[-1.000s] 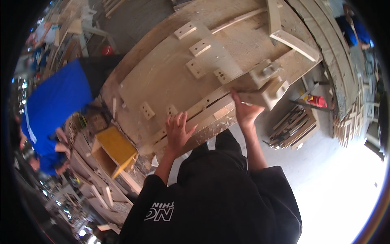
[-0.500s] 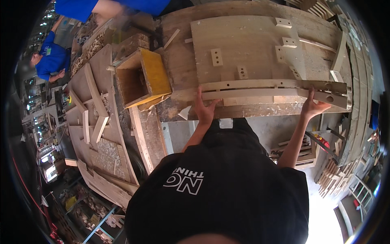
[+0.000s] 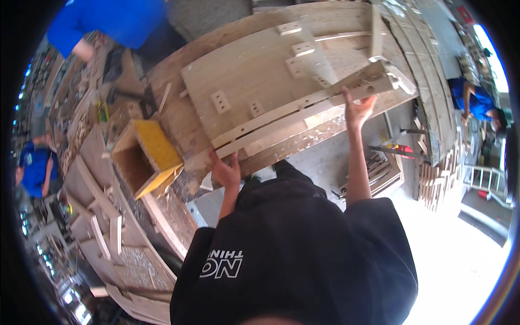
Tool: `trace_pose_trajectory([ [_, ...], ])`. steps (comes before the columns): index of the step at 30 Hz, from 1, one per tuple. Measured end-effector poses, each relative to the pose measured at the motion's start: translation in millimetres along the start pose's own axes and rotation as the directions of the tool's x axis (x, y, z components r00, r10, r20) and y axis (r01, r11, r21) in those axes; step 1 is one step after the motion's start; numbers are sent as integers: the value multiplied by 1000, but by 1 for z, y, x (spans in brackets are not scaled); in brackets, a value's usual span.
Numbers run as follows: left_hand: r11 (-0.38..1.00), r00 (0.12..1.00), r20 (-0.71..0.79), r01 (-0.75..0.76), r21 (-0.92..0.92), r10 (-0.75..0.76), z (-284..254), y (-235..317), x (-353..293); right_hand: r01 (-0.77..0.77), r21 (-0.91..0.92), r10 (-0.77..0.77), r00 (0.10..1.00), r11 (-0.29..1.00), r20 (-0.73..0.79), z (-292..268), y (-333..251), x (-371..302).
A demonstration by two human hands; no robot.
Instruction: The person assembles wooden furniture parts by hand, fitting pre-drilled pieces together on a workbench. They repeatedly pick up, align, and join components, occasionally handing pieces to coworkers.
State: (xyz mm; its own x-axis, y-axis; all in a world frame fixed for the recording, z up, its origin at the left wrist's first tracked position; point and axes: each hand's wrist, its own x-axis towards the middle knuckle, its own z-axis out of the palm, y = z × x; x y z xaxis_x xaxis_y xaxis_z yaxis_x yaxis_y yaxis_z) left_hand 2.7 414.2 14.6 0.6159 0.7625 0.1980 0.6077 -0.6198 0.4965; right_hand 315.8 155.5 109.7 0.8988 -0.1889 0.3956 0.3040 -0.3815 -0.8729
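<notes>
Two long wooden rails lie side by side along the workbench's near side: a far rail with small round holes and a near rail. A narrow dark gap runs between them. At their left end, my left hand grips the wood, with the thumb on the near side. Toward the other end my right hand holds the rails between thumb and fingers. The near rail has a larger round hole beyond that hand. Behind the rails a flat wooden board carries several small drilled blocks, such as one block.
A yellow-sided wooden box stands left of the rails. Farther left, loose timber pieces lie on another bench. Stacked wooden frames sit below the bench at right. People in blue stand at upper left, far left and far right.
My view has turned, so the bench and rails now slant upward to the right. Both hands stay on the rails. The person in blue at upper left has shifted.
</notes>
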Motion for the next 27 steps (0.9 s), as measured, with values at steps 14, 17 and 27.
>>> trace_pose_trajectory([
  [14, 700, 682, 191, -629, -338, 706, -30, 126, 42, -774, 418, 263, 579, 475, 772, -136, 22, 23],
  [17, 707, 627, 328, -650, -280, 707, -12, 142, 50, -944, 328, 354, 291, -48, 889, -151, 21, 27],
  [27, 820, 602, 582, -526, -226, 546, -9, 146, 45, -950, -261, 195, -227, 172, 954, -193, 71, -52],
])
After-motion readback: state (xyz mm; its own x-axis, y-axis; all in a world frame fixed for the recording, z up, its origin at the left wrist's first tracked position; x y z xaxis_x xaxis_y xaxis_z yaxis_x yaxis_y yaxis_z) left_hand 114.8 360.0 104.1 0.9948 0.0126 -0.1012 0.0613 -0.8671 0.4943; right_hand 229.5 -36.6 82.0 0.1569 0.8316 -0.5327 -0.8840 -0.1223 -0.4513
